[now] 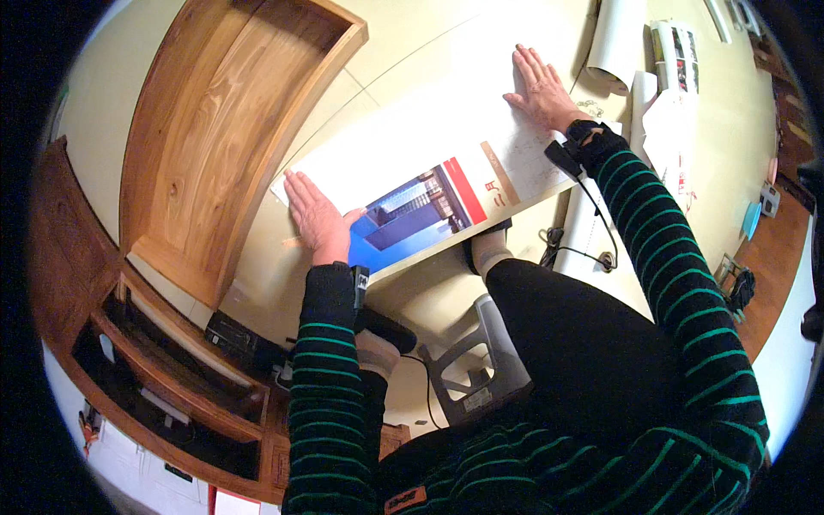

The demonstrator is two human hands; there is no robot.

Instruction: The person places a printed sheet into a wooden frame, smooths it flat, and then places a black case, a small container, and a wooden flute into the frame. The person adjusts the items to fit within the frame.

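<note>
Left hand (316, 219): flat, fingers spread, palm down on near end of large poster sheet (429, 163); grips nothing. Right hand (541, 86): flat, open, pressing far end of same sheet. Sheet lies on floor betw. both hands. Wooden tray (215, 129), no visible contents, just left of L hand. Rolled paper (618, 43) near R hand.

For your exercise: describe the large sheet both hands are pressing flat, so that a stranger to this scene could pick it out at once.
Start at the big wooden tray on the pale floor; just right of it lies a long poster, spread flat. The left hand and right hand press on its two ends. Unlike the rolled white sheets nearby, it is unrolled and shows a blue building picture with a red stripe.
</note>
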